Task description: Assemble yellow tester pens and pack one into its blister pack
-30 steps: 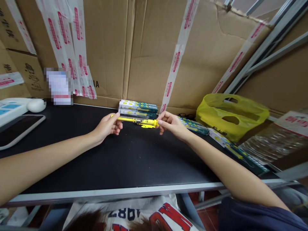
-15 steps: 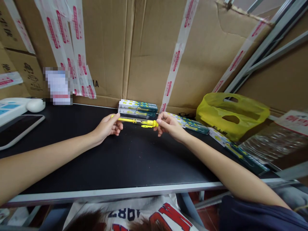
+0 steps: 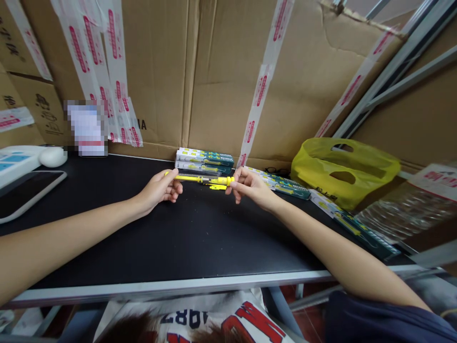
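Above the middle of the table, a slim yellow pen-like tool [image 3: 220,181] with a pocket clip and a see-through section lies level between my hands. My left hand [image 3: 162,186] pinches its thin left end between thumb and fingers, the other fingers curled beneath. My right hand [image 3: 250,186] closes its thumb and fingertips on the thicker, knobbed right end. The clip hangs on the near side of the tool. Just behind it are stacked printed boxes [image 3: 205,157] with yellow tools pictured on them, and a clear plastic case that is partly hidden.
More printed boxes [image 3: 360,226] line the right side of the black table [image 3: 200,238]. A yellow plastic bag [image 3: 321,176] and wrapped bottles [image 3: 396,214] stand there. At the left lie a phone [image 3: 28,190] and a white device [image 3: 21,157]. Tall cardboard [image 3: 221,85] closes off the back.
My right fingers have shifted slightly left on the knobbed end, and the clip sits a little differently beneath the handle. My left hand stays where it was.
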Tool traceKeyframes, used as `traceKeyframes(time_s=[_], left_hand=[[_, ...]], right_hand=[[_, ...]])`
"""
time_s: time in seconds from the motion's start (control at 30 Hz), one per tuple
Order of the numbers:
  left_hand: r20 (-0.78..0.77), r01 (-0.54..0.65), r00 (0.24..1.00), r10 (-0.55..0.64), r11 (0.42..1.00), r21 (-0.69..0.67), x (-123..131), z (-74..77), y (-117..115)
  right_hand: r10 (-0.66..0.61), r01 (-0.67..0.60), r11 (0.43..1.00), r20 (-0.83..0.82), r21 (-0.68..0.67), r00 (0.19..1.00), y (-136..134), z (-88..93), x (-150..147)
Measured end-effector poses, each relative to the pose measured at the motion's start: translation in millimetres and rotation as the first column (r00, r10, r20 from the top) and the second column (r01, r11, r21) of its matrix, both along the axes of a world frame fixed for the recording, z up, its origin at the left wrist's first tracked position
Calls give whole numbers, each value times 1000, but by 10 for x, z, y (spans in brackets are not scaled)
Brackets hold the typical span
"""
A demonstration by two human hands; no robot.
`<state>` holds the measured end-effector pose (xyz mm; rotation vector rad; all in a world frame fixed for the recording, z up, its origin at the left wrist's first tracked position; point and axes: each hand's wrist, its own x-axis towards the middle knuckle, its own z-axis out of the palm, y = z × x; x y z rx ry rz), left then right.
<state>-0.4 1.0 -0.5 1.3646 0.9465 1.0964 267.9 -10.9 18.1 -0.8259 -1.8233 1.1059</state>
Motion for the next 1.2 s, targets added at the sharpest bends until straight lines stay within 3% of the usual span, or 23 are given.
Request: traceKeyframes(time_s=[1.0, 1.2], left_hand=[[-118, 17, 993, -10, 999, 51, 3, -18, 36], [-134, 15, 991, -8, 999, 49, 13, -27, 26]], right_hand=[[46, -49, 998, 56, 50, 997, 55, -49, 33], [-12, 2, 994, 97, 107, 995, 5, -52, 19]])
